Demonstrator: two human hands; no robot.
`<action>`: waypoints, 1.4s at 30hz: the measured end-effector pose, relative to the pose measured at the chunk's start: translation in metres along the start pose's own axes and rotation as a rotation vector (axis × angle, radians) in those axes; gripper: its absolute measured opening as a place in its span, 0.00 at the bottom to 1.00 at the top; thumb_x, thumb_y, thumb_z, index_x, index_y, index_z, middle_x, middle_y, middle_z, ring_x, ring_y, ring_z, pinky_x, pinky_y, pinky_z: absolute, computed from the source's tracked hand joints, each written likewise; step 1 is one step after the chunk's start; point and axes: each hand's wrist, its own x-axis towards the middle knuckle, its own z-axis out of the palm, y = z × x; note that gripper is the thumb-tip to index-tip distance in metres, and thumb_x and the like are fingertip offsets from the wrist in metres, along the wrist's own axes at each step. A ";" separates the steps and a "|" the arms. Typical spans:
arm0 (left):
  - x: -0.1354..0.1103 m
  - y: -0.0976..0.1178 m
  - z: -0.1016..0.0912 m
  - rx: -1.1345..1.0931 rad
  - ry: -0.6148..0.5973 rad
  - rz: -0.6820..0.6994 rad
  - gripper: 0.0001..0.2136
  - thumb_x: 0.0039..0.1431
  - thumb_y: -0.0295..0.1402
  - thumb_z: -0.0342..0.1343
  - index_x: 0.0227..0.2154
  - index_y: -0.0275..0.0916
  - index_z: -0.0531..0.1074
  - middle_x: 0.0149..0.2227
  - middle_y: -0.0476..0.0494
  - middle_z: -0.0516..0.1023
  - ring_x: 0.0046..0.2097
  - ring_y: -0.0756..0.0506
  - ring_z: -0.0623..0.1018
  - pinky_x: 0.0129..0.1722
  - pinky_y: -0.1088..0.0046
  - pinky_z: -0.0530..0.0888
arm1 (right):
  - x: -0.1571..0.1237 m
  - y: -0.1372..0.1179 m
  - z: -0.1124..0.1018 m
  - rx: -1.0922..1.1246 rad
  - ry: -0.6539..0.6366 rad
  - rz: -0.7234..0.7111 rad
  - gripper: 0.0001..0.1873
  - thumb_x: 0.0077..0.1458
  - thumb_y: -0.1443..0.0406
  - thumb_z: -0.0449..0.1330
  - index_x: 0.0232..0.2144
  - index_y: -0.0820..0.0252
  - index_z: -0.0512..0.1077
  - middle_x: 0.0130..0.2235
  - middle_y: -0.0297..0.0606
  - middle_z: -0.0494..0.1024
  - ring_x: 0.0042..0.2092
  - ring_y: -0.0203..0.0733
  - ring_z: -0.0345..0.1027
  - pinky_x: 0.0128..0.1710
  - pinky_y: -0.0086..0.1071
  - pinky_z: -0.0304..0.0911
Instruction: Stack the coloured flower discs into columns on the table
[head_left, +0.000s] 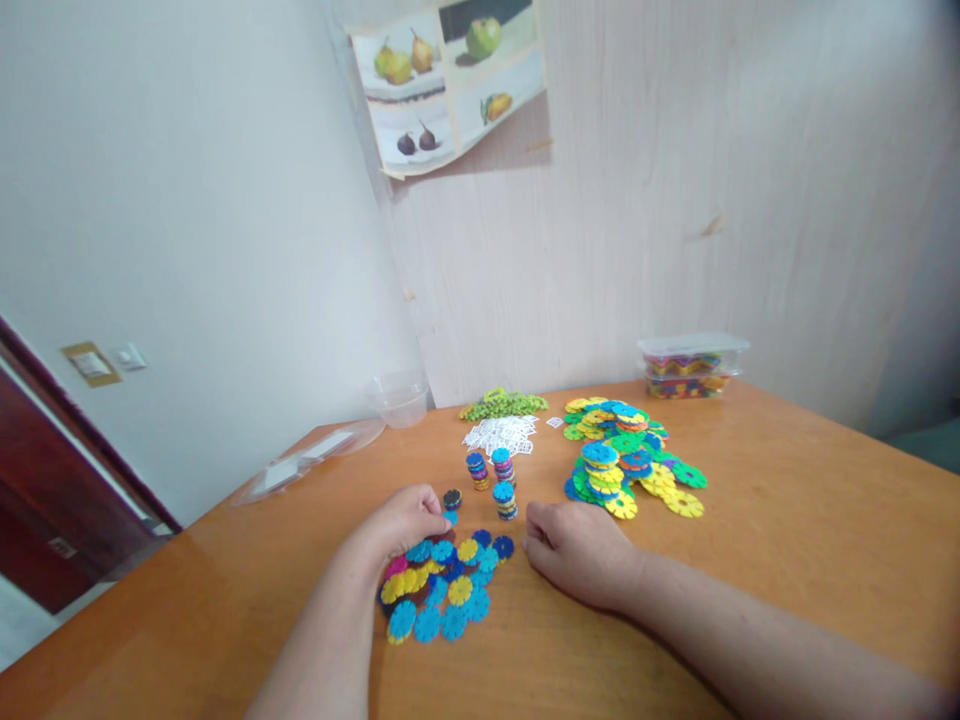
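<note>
Between the thumb and fingers of my left hand is a light blue notched plastic disc, held by its edge just above the table. Right behind it stands a short stack of dark discs. Three taller stacks rise farther back: one on the left, one behind and one nearer with a blue top. A loose pile of blue, yellow and pink discs lies below and right of my left hand. My right hand rests curled on the table, right of the pile, with no object showing in it.
Larger green, yellow and blue notched discs are heaped at the right. White flat pieces and green pieces lie at the back. A clear tub, clear lids and a filled clear box stand near the wall.
</note>
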 end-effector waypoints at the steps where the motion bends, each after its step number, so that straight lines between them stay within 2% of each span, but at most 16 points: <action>1: 0.000 0.000 0.000 0.010 0.004 -0.002 0.08 0.40 0.33 0.60 0.24 0.38 0.68 0.20 0.54 0.68 0.24 0.52 0.65 0.21 0.78 0.58 | 0.000 0.000 0.000 0.000 0.000 0.002 0.11 0.58 0.60 0.51 0.30 0.57 0.70 0.30 0.37 0.79 0.30 0.38 0.70 0.25 0.30 0.42; 6: 0.003 -0.004 0.002 0.010 0.033 0.000 0.11 0.44 0.40 0.60 0.25 0.38 0.68 0.22 0.52 0.71 0.25 0.52 0.67 0.22 0.78 0.56 | 0.000 0.000 -0.001 -0.001 0.011 0.001 0.11 0.57 0.60 0.50 0.29 0.56 0.70 0.29 0.36 0.79 0.30 0.38 0.71 0.25 0.30 0.41; 9: 0.005 -0.005 0.005 0.039 0.059 -0.013 0.14 0.43 0.44 0.62 0.25 0.39 0.68 0.21 0.53 0.70 0.25 0.52 0.66 0.23 0.78 0.57 | 0.000 0.000 0.000 -0.007 0.003 0.001 0.11 0.57 0.60 0.50 0.30 0.57 0.70 0.30 0.37 0.79 0.30 0.39 0.71 0.25 0.31 0.41; 17: 0.005 -0.001 0.005 0.119 0.069 -0.032 0.10 0.41 0.38 0.62 0.19 0.39 0.67 0.17 0.55 0.65 0.22 0.52 0.62 0.22 0.76 0.53 | -0.001 0.000 -0.001 -0.022 -0.019 0.006 0.11 0.59 0.60 0.50 0.31 0.57 0.70 0.31 0.38 0.79 0.31 0.39 0.71 0.26 0.30 0.43; 25: 0.003 -0.004 0.002 -0.055 0.102 -0.005 0.08 0.39 0.31 0.59 0.23 0.40 0.65 0.20 0.55 0.67 0.24 0.52 0.65 0.22 0.78 0.56 | -0.001 -0.001 -0.003 -0.023 -0.039 0.012 0.11 0.59 0.61 0.50 0.32 0.57 0.70 0.32 0.38 0.79 0.31 0.38 0.70 0.26 0.30 0.43; 31: 0.004 0.003 -0.007 -0.217 0.191 -0.005 0.06 0.43 0.34 0.57 0.25 0.38 0.69 0.23 0.52 0.70 0.28 0.50 0.68 0.28 0.76 0.63 | 0.000 0.000 0.000 -0.013 -0.011 -0.002 0.11 0.59 0.61 0.50 0.31 0.57 0.70 0.31 0.37 0.79 0.30 0.38 0.71 0.25 0.30 0.41; 36: 0.012 0.011 0.005 -0.333 0.260 0.052 0.07 0.44 0.35 0.58 0.25 0.37 0.70 0.25 0.49 0.74 0.30 0.49 0.70 0.31 0.75 0.65 | 0.000 0.001 0.004 -0.018 0.011 -0.006 0.11 0.59 0.60 0.50 0.30 0.57 0.69 0.30 0.36 0.79 0.30 0.38 0.70 0.25 0.30 0.41; 42: 0.020 0.017 0.015 -0.376 0.309 0.017 0.06 0.44 0.34 0.58 0.24 0.37 0.71 0.25 0.48 0.75 0.29 0.49 0.71 0.32 0.74 0.66 | 0.000 0.000 0.003 -0.032 0.000 0.006 0.11 0.59 0.60 0.50 0.31 0.56 0.70 0.31 0.37 0.79 0.31 0.38 0.70 0.25 0.30 0.42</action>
